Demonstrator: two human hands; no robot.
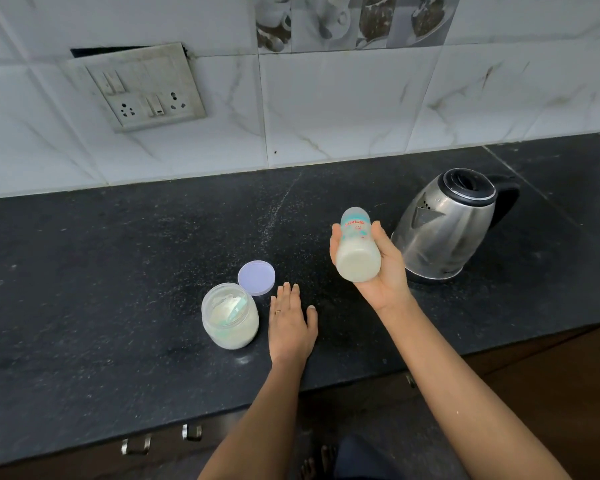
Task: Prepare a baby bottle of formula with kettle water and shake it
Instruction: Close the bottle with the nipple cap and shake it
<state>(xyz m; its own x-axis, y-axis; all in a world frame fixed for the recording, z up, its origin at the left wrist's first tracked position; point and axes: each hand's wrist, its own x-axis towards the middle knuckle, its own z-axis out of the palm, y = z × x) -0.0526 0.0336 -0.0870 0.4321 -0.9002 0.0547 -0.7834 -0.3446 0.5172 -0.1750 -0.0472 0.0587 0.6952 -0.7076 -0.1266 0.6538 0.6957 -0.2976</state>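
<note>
My right hand (pixel 383 268) grips a capped baby bottle (pixel 357 247) of milky liquid and holds it tilted above the black counter (pixel 118 271), its base toward me. My left hand (pixel 291 323) rests flat on the counter, fingers straight, holding nothing. Just left of that hand stands an open formula jar (pixel 230 318) with white powder and a scoop inside. The jar's pale purple lid (pixel 256 277) lies on the counter behind it. A steel kettle (pixel 447 223) with a black lid and handle stands to the right of the bottle.
A tiled wall rises behind the counter, with a switch and socket plate (pixel 142 88) at the upper left. Drawer handles (pixel 191 432) show below the counter's front edge. A foot (pixel 321 460) is visible on the floor.
</note>
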